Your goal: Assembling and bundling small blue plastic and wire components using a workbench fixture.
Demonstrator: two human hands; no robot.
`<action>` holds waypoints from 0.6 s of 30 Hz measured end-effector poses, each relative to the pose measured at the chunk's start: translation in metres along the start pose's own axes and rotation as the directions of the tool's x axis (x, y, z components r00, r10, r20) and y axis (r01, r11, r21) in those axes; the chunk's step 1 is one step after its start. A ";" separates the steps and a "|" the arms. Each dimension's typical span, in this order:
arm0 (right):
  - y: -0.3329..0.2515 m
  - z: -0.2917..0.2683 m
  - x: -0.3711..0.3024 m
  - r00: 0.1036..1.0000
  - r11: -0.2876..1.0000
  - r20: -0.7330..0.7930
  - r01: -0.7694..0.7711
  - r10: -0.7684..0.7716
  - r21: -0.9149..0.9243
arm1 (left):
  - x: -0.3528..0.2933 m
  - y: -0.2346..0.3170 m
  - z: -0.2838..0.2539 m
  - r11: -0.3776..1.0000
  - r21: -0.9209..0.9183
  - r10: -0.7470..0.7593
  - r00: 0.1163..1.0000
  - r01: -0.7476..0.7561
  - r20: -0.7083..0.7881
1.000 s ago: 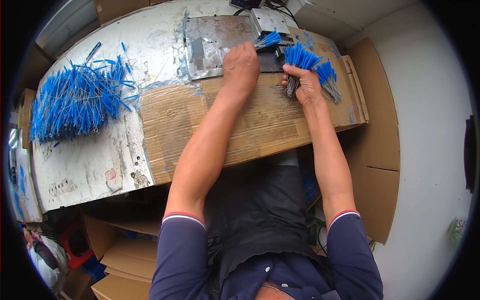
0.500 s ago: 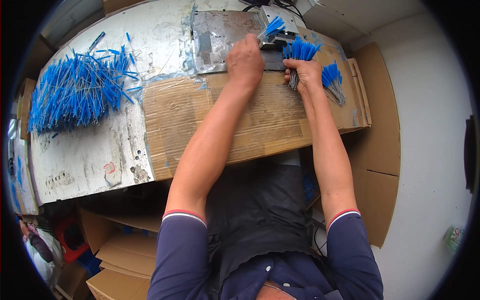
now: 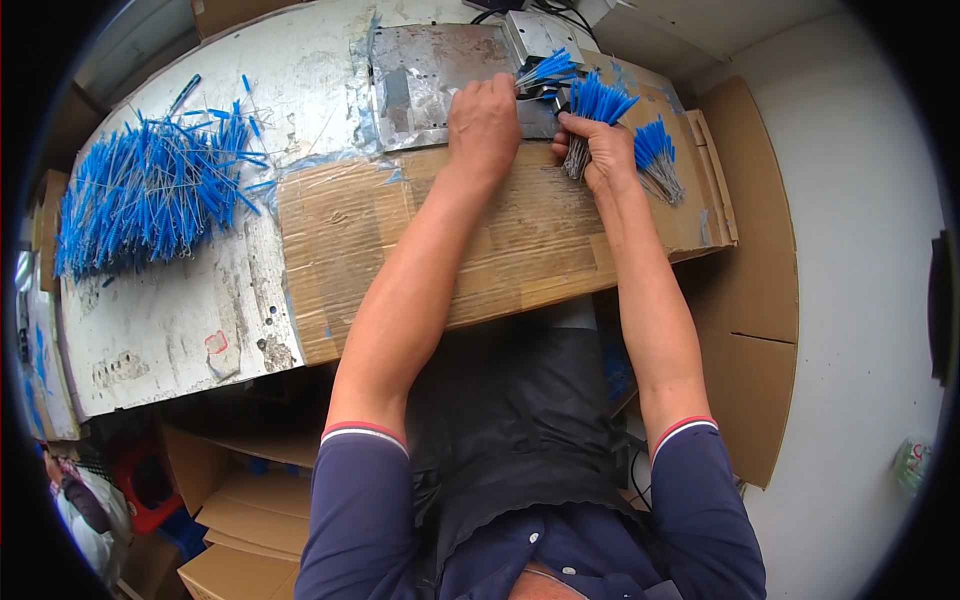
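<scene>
My left hand [image 3: 484, 128] is closed on the thin wire ends of a small bunch of blue wire brushes [image 3: 548, 68], whose bristled heads fan out to the right beside a metal block [image 3: 538, 32]. Its fingertips are partly hidden by the back of the hand. My right hand [image 3: 608, 152] grips a thicker bundle of blue wire brushes [image 3: 600, 98], bristles up and wire stems hanging below the thumb. Just right of it, a separate bundle of brushes [image 3: 656, 146] lies on the cardboard. A metal plate [image 3: 430, 60] lies beyond my left hand.
A large heap of loose blue wire brushes [image 3: 150, 195] covers the left of the worn white table [image 3: 170, 340]. A pen [image 3: 185, 92] lies behind it. Taped cardboard [image 3: 400, 260] covers the near edge. A cardboard panel [image 3: 745, 280] stands at the right, and cables [image 3: 570, 12] run behind the block.
The bunch in my left hand has tipped lower toward the right. My right hand has shifted slightly left with its bundle, which now leans more. The whole view has moved a little.
</scene>
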State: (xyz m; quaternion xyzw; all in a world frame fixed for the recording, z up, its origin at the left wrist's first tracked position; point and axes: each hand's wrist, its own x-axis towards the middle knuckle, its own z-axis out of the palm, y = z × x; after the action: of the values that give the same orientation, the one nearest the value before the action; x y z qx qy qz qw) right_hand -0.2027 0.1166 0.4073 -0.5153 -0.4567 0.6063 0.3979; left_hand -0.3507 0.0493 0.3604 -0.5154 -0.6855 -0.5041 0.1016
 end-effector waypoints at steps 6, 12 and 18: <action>0.002 -0.007 -0.010 0.998 0.992 0.053 0.010 -0.017 0.123 | -0.001 -0.004 0.002 0.999 0.000 0.053 0.998 -0.053 0.026; 0.003 -0.018 -0.007 0.993 0.998 0.109 -0.053 0.048 0.045 | -0.002 -0.002 0.002 0.996 0.054 0.073 0.996 -0.077 0.060; 0.004 -0.024 -0.010 0.988 0.997 0.150 -0.051 0.041 0.066 | -0.001 -0.001 0.000 0.985 0.126 0.105 0.988 -0.119 0.113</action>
State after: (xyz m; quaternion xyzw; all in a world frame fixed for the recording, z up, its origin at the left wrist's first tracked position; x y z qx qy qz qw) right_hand -0.1777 0.1098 0.4052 -0.4651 -0.4516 0.6674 0.3663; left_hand -0.3507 0.0483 0.3593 -0.5712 -0.6919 -0.4228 0.1273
